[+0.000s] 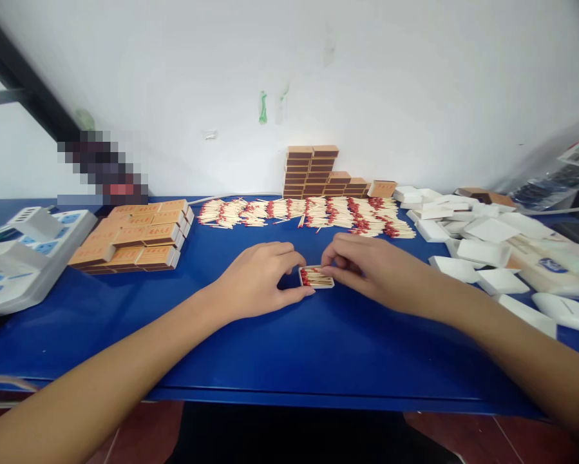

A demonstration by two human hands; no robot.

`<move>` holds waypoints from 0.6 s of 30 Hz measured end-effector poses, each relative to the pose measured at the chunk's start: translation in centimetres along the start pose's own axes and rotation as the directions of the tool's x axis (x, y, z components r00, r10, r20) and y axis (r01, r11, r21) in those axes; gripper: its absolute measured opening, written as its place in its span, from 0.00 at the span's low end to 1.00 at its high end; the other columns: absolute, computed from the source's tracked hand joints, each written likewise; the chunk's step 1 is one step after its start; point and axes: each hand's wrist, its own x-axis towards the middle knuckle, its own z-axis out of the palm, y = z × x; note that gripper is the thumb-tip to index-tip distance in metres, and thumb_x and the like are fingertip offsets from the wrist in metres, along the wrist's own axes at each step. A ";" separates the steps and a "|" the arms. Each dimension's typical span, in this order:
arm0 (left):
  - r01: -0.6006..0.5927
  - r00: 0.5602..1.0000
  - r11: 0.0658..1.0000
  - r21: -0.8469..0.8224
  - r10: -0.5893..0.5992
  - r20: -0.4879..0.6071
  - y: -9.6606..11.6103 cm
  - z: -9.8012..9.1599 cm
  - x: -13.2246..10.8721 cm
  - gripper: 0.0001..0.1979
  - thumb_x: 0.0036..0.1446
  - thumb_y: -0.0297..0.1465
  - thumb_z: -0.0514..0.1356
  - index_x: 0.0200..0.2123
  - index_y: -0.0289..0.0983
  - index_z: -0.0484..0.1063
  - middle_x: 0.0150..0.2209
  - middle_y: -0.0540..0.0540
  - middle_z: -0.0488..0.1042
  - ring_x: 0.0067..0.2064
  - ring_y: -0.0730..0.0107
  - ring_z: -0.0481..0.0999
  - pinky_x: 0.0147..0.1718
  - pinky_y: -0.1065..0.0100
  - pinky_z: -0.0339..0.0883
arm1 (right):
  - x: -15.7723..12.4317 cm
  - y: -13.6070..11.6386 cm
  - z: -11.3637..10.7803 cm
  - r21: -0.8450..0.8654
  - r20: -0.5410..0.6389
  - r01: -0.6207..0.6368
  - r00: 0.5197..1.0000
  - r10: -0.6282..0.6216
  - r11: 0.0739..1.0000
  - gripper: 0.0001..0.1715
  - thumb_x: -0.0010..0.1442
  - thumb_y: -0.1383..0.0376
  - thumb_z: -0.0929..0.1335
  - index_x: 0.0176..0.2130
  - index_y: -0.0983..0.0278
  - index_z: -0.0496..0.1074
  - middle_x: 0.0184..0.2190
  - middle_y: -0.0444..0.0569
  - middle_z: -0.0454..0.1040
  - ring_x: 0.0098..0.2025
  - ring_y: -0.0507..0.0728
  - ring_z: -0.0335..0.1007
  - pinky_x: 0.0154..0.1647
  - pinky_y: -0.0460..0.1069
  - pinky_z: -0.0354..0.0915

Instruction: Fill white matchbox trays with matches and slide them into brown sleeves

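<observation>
A small white matchbox tray point(316, 277) filled with red-tipped matches lies on the blue table point(289, 348). My left hand point(257, 280) curls round its left end, thumb and fingers pinching it. My right hand point(366, 267) grips its right end with bent fingers. Behind the hands, a long row of loose red-tipped matches point(308, 214) stretches across the table.
Orange matchbox sleeves point(134, 241) are stacked at the left and more sleeves point(318, 171) are stacked against the wall. Several empty white trays point(482, 241) lie scattered at the right. White power strips point(23, 251) sit at the far left. The table's front edge runs close to me.
</observation>
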 end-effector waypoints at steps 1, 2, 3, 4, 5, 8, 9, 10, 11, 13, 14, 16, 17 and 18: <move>-0.003 1.000 1.000 -0.001 0.003 0.002 0.1 0.0 0.1 0.15 0.68 0.42 0.70 0.47 0.36 0.81 0.38 0.47 0.77 0.38 0.65 0.76 0.37 0.64 0.66 | 0.0 -0.4 0.3 -0.008 0.003 0.010 1.000 -0.010 1.000 0.13 0.76 0.55 0.66 0.42 0.59 0.75 0.36 0.48 0.78 0.33 0.56 0.72 0.35 0.51 0.62; -0.006 1.000 1.000 -0.003 0.006 0.004 0.2 0.1 0.1 0.15 0.68 0.42 0.70 0.46 0.36 0.81 0.38 0.47 0.78 0.38 0.64 0.77 0.37 0.64 0.66 | 0.0 -0.7 0.6 -0.020 0.000 0.016 1.000 -0.016 1.000 0.13 0.76 0.56 0.66 0.42 0.59 0.74 0.37 0.49 0.78 0.33 0.56 0.72 0.35 0.51 0.63; -0.007 1.000 1.000 -0.006 0.007 0.007 0.2 0.1 0.2 0.15 0.68 0.42 0.70 0.46 0.36 0.81 0.39 0.47 0.78 0.39 0.64 0.77 0.38 0.64 0.67 | 0.0 -0.8 0.8 -0.035 -0.007 0.021 1.000 -0.021 0.999 0.12 0.76 0.57 0.66 0.42 0.60 0.74 0.38 0.49 0.78 0.33 0.55 0.72 0.35 0.51 0.62; -0.009 1.000 1.000 -0.009 0.009 0.009 0.3 0.1 0.2 0.14 0.68 0.42 0.70 0.46 0.36 0.81 0.39 0.47 0.78 0.39 0.64 0.77 0.38 0.64 0.67 | 0.0 -0.9 1.0 -0.049 -0.016 0.028 0.999 -0.029 0.998 0.12 0.76 0.57 0.66 0.42 0.60 0.74 0.38 0.49 0.78 0.33 0.55 0.72 0.35 0.51 0.62; -0.009 1.000 1.000 -0.011 0.009 0.010 0.3 0.2 0.2 0.14 0.68 0.42 0.70 0.46 0.37 0.80 0.39 0.47 0.78 0.39 0.64 0.77 0.38 0.65 0.67 | 0.0 -0.9 1.1 -0.059 -0.022 0.034 0.999 -0.035 0.998 0.12 0.76 0.56 0.67 0.41 0.60 0.74 0.38 0.49 0.78 0.32 0.55 0.71 0.34 0.51 0.62; 0.002 1.000 1.000 -0.011 -0.001 0.010 0.3 0.2 0.2 0.14 0.68 0.42 0.71 0.46 0.37 0.80 0.39 0.47 0.78 0.38 0.65 0.77 0.37 0.65 0.67 | 0.0 -0.6 0.8 -0.056 -0.022 0.033 0.999 -0.035 0.998 0.12 0.75 0.55 0.67 0.41 0.59 0.75 0.36 0.49 0.78 0.32 0.56 0.71 0.34 0.51 0.62; 0.005 1.000 1.000 -0.011 -0.005 0.008 0.2 0.1 0.2 0.15 0.68 0.42 0.71 0.46 0.37 0.81 0.39 0.47 0.78 0.38 0.65 0.77 0.37 0.65 0.67 | 0.0 -0.3 0.6 -0.051 -0.029 0.032 0.999 -0.034 0.998 0.12 0.75 0.55 0.67 0.41 0.59 0.75 0.35 0.48 0.78 0.33 0.56 0.72 0.34 0.51 0.62; 0.007 1.000 1.000 -0.012 -0.007 0.006 0.2 0.1 0.2 0.15 0.68 0.42 0.71 0.47 0.37 0.81 0.39 0.47 0.78 0.38 0.65 0.77 0.37 0.65 0.67 | 0.0 0.1 0.2 -0.054 -0.043 0.029 0.999 -0.031 0.998 0.12 0.75 0.56 0.67 0.41 0.59 0.75 0.34 0.48 0.78 0.33 0.56 0.72 0.35 0.51 0.62; 0.008 1.000 1.000 -0.013 -0.008 0.005 0.1 0.1 0.1 0.15 0.68 0.42 0.71 0.48 0.37 0.81 0.39 0.47 0.78 0.38 0.65 0.77 0.37 0.65 0.67 | 0.0 0.7 -0.2 -0.065 -0.063 0.023 0.998 -0.027 0.998 0.13 0.75 0.56 0.67 0.40 0.58 0.76 0.33 0.48 0.77 0.33 0.57 0.72 0.35 0.51 0.62; 0.010 1.000 1.000 -0.019 -0.010 0.000 0.0 -0.1 0.0 0.15 0.68 0.42 0.71 0.49 0.38 0.81 0.39 0.48 0.78 0.38 0.65 0.77 0.37 0.65 0.67 | 0.0 2.3 -1.3 -0.106 -0.116 -0.011 0.993 -0.001 0.994 0.15 0.74 0.54 0.67 0.38 0.58 0.76 0.31 0.48 0.77 0.32 0.58 0.71 0.35 0.53 0.61; 0.015 1.000 1.000 -0.023 -0.015 -0.001 -0.1 -0.2 -0.1 0.15 0.68 0.42 0.70 0.49 0.38 0.81 0.39 0.48 0.78 0.38 0.65 0.77 0.37 0.65 0.68 | -0.1 3.3 -1.9 -0.130 -0.139 -0.043 0.990 0.024 0.991 0.16 0.73 0.52 0.67 0.37 0.58 0.76 0.29 0.49 0.76 0.32 0.58 0.70 0.35 0.53 0.61; 0.028 1.000 0.999 -0.031 -0.028 -0.001 -0.3 -0.3 -0.2 0.15 0.68 0.42 0.70 0.49 0.38 0.81 0.39 0.47 0.78 0.38 0.65 0.77 0.37 0.65 0.67 | -0.3 5.5 -3.2 -0.166 -0.163 -0.123 0.982 0.096 0.978 0.19 0.71 0.48 0.67 0.35 0.57 0.76 0.28 0.50 0.76 0.31 0.60 0.70 0.34 0.55 0.60; 0.034 0.999 0.999 -0.032 -0.034 -0.002 -0.4 -0.4 -0.3 0.14 0.68 0.41 0.70 0.49 0.38 0.81 0.39 0.47 0.78 0.38 0.65 0.77 0.37 0.65 0.67 | -0.4 6.5 -3.8 -0.182 -0.161 -0.162 0.978 0.134 0.970 0.20 0.70 0.46 0.68 0.35 0.56 0.77 0.27 0.51 0.76 0.31 0.61 0.70 0.34 0.55 0.60; 0.039 0.999 0.999 -0.032 -0.039 -0.002 -0.5 -0.5 -0.4 0.14 0.68 0.41 0.70 0.49 0.38 0.81 0.39 0.48 0.78 0.38 0.65 0.77 0.36 0.65 0.67 | -0.5 7.4 -4.2 -0.193 -0.151 -0.193 0.975 0.165 0.962 0.21 0.69 0.45 0.68 0.35 0.56 0.78 0.27 0.52 0.77 0.31 0.62 0.70 0.34 0.56 0.60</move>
